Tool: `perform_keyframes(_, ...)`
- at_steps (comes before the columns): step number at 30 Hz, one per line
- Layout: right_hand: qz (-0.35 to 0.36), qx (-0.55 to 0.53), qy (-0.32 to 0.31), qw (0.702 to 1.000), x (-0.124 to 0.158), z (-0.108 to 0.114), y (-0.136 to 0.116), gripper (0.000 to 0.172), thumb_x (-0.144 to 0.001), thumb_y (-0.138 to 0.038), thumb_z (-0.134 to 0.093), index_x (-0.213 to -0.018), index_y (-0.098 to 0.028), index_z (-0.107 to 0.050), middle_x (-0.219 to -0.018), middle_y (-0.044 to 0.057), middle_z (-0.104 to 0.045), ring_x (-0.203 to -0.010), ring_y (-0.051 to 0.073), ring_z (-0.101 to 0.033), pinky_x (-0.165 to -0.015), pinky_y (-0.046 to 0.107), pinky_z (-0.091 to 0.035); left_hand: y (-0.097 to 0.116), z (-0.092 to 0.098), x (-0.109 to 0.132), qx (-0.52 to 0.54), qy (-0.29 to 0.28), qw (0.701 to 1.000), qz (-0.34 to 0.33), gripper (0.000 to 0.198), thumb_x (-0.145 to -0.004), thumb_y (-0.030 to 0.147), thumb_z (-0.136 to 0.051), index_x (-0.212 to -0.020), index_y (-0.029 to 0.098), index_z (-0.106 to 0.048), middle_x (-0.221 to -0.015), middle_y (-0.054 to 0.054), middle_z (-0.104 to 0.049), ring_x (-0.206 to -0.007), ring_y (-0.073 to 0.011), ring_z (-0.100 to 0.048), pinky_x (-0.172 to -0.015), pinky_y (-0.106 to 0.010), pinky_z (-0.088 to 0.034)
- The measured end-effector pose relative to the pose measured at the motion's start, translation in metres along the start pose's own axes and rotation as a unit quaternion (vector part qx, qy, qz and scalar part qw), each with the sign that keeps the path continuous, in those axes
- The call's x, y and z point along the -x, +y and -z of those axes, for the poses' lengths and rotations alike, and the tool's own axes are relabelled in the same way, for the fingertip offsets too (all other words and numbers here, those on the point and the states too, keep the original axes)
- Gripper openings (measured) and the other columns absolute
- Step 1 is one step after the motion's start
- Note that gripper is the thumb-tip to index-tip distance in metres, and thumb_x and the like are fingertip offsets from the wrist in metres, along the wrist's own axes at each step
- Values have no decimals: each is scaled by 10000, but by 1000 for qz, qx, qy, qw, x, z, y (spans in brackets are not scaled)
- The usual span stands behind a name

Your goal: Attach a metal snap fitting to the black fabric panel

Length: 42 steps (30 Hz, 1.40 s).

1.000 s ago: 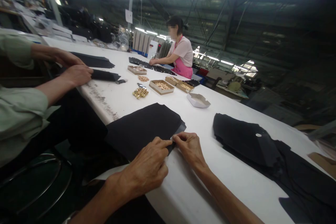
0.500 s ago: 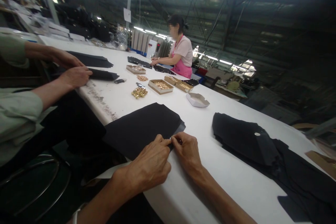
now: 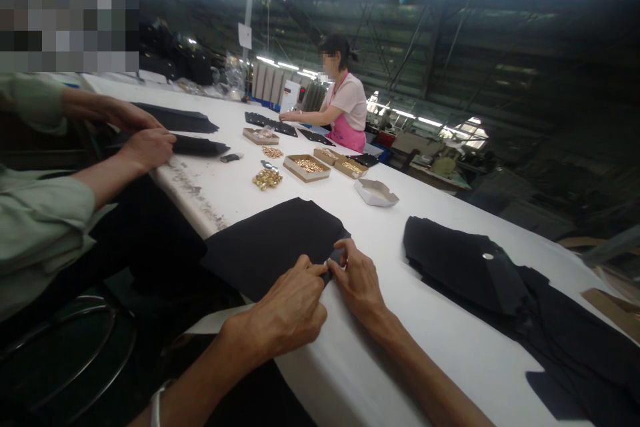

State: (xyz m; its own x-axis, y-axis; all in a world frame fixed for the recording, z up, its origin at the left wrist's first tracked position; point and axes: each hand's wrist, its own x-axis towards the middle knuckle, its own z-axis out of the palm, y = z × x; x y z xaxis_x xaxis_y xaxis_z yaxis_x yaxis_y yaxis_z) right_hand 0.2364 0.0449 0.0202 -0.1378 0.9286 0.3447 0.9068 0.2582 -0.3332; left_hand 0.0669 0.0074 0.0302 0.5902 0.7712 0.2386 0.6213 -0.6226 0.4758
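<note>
A flat black fabric piece (image 3: 275,247) lies at the table's near edge, one corner formed by a greyer flap. My left hand (image 3: 287,307) is closed at its right edge, the index finger pressing by a small pale spot (image 3: 326,265) that I cannot make out. Across from it, my right hand (image 3: 361,283) touches the same edge with the thumb. Its index finger arches over the grey flap, leaving a gap between finger and thumb. To the right lies a stack of black pieces (image 3: 445,247) with a small white disc (image 3: 487,256) on top.
Beyond the fabric, a gold heap of small parts (image 3: 267,179) lies near a cardboard tray (image 3: 307,177) of gold pieces and a white box (image 3: 376,195). At left, a co-worker's hands (image 3: 147,147) hold black pieces. A person in a pink apron (image 3: 350,130) works across the white table (image 3: 380,360).
My right index finger has lifted away from the thumb and opened out over the flap. The left hand stays at the edge. The far person's hands have shifted left.
</note>
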Motion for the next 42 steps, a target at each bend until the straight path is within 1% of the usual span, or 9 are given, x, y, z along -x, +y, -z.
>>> perform_keyframes(4,28,2,-19,999,2,-3,-2,168,-882,-147,-469,-851,-200,-626,-906,41,-660,-774,166,-605,-708,268,-407,2,2,0,4,-1,1000,0,273,-768,105,-406,-897,83,-645,-1202,-179,-623,-1138,-304,-504,-1032,-443,-441)
perform_keyframes(11,-10,7,11,1000,-1,-5,4,188,-886,-212,-486,-773,-178,-632,-764,41,-681,-695,167,-594,-654,272,-383,-2,-1,0,41,16,999,0,221,-738,94,-432,-762,123,-650,-1290,-133,-610,-1140,-302,-517,-1027,-454,-440)
perform_keyframes(15,-7,4,9,1000,-7,1,8,181,-851,-190,-500,-739,-179,-643,-718,17,-680,-673,147,-590,-655,254,-402,-10,-1,2,94,31,995,8,309,-774,122,-436,-958,92,-683,-1303,-147,-606,-1214,-296,-504,-1102,-447,-357)
perform_keyframes(21,1,21,18,1000,13,11,-2,285,-907,-174,-415,-1084,-127,-634,-1130,133,-664,-1025,216,-612,-899,353,-461,-23,9,9,232,59,970,37,419,-839,200,-384,-1171,147,-634,-1175,-73,-678,-1048,-202,-613,-951,-331,-450)
perform_keyframes(24,28,39,-20,999,31,9,-13,379,-903,-278,-508,-1251,-143,-571,-1386,150,-524,-1278,284,-469,-1057,466,-363,-26,8,10,287,79,953,53,410,-866,260,-392,-1185,157,-629,-1028,-50,-706,-927,-185,-622,-841,-300,-460)
perform_keyframes(28,43,45,-90,994,41,10,-19,523,-905,-395,-535,-1367,-155,-484,-1467,135,-453,-1370,292,-381,-1135,533,-241,-24,11,14,339,109,932,74,411,-881,322,-410,-1185,155,-630,-998,-59,-692,-865,-176,-600,-782,-283,-441)
perform_keyframes(34,10,27,-147,989,45,26,-31,668,-910,-520,-495,-1439,-128,-386,-1510,168,-377,-1396,307,-351,-1130,539,-288,-23,40,65,442,130,885,64,386,-896,429,-471,-1129,186,-659,-870,-22,-633,-683,-113,-454,-651,-231,-374)
perform_keyframes(38,119,62,-170,976,67,13,-62,1025,-725,-630,-687,-1487,-84,-270,-1545,207,-284,-1426,378,-250,-1130,608,-254,-24,45,111,471,106,868,117,387,-838,539,-539,-1013,234,-701,-762,-11,-603,-610,-103,-413,-560,-221,-319)
perform_keyframes(42,194,171,-104,960,71,-7,-86,403,-860,-352,-604,-1160,-83,-600,-1224,163,-628,-1136,317,-561,-968,501,-458,-38,18,132,463,28,874,144,472,-722,687,-562,-872,275,-737,-658,-23,-641,-493,-103,-399,-479,-227,-284)
